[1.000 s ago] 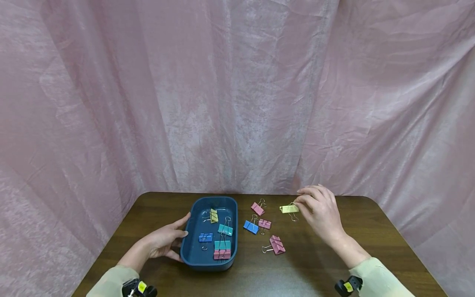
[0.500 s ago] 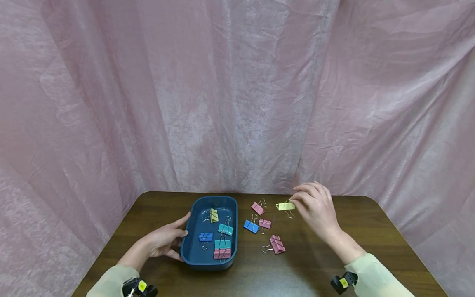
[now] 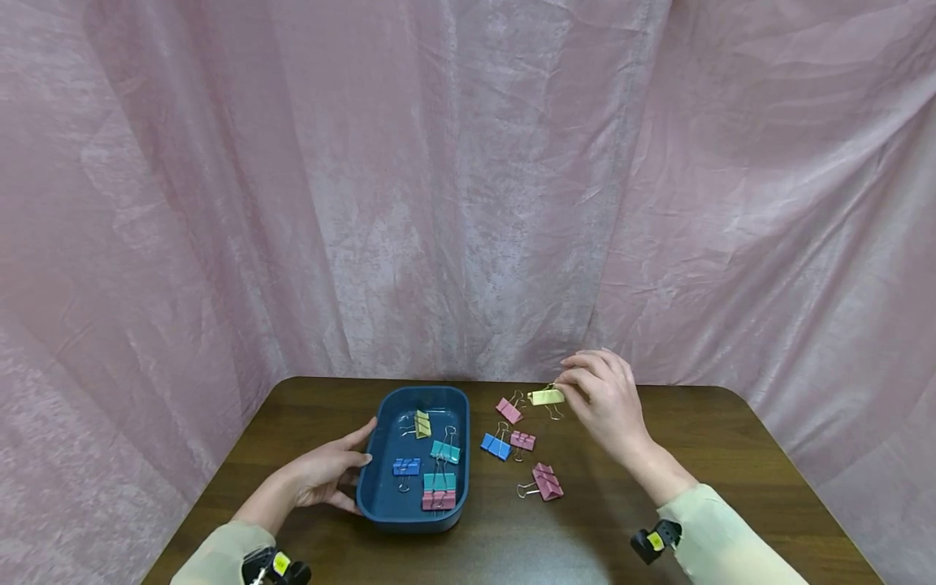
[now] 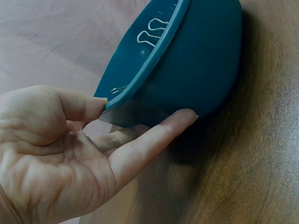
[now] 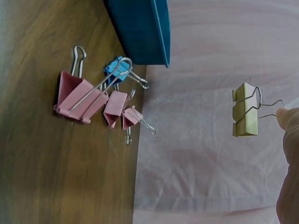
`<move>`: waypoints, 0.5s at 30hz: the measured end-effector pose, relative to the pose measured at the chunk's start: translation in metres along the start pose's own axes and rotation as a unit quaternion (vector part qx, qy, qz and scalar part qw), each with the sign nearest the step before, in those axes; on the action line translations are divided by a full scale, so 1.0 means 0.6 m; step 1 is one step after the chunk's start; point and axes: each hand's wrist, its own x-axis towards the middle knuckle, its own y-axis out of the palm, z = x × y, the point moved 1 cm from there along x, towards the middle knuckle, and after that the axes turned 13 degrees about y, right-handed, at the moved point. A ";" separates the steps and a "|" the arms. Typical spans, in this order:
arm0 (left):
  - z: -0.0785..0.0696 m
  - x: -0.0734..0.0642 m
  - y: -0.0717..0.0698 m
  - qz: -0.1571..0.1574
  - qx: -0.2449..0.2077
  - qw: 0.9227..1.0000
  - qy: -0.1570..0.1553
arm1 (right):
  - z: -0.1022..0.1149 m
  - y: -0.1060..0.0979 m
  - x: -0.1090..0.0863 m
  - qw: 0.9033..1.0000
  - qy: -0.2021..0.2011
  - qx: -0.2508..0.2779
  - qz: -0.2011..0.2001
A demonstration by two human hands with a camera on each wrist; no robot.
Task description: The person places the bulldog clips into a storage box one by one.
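Note:
My right hand (image 3: 603, 402) pinches a yellow binder clip (image 3: 546, 397) by one wire handle. The right wrist view shows the clip (image 5: 245, 111) held in the air at the fingertips. At the left, my left hand (image 3: 322, 474) touches the blue plastic container (image 3: 363, 487). In the left wrist view, the thumb meets its rim and fairly straight fingers lie against the outer wall. Inside the container are a yellow clip (image 3: 422, 424), a blue clip (image 3: 405, 467), teal clips (image 3: 444, 452) and a pink clip (image 3: 439, 501).
Between the container and my right hand, a blue clip (image 3: 496, 446) and several pink clips (image 3: 547, 482) lie on the brown wooden table (image 3: 658, 431). A pink curtain (image 3: 468, 203) hangs behind the table.
My right hand has moved left with the yellow binder clip and slightly upward in the head view. The left hand and the container have stayed in place.

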 end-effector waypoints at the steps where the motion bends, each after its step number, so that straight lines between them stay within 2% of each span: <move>1: 0.000 0.000 0.000 0.000 0.000 1.000 0.000 | 0.002 0.003 0.002 1.000 0.000 0.001 0.001; 15: 0.002 0.001 0.000 -0.004 -0.001 1.000 0.002 | 0.027 0.049 0.019 1.000 -0.007 0.009 0.012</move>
